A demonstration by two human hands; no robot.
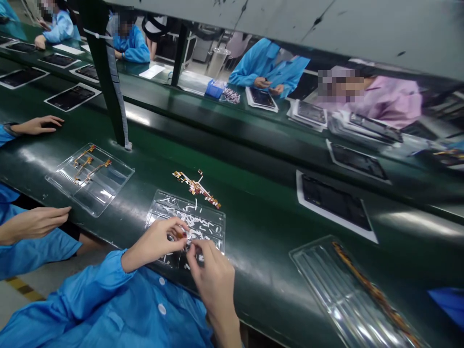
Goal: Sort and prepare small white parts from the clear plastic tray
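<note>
My left hand (159,242) is closed in a pinch above a clear plastic tray (222,223). Between its fingers shows a bit of an orange-brown flex cable (177,235), mostly hidden. My right hand (214,270) meets it there, thumb and index finger pinched at the same spot; what they grip is too small to make out. Scattered white strips (188,220) cover the tray under both hands. Just beyond its far edge lies a pile of orange flex cables (196,187) with white pieces on them.
Another clear tray (125,181) at left holds several flex cables (87,164), near a co-worker's hands (36,224). A ribbed tray (326,285) with a row of cables lies right. Dark panels on white sheets (335,203) sit beyond. A post (108,87) and overhead shelf (290,24) obstruct.
</note>
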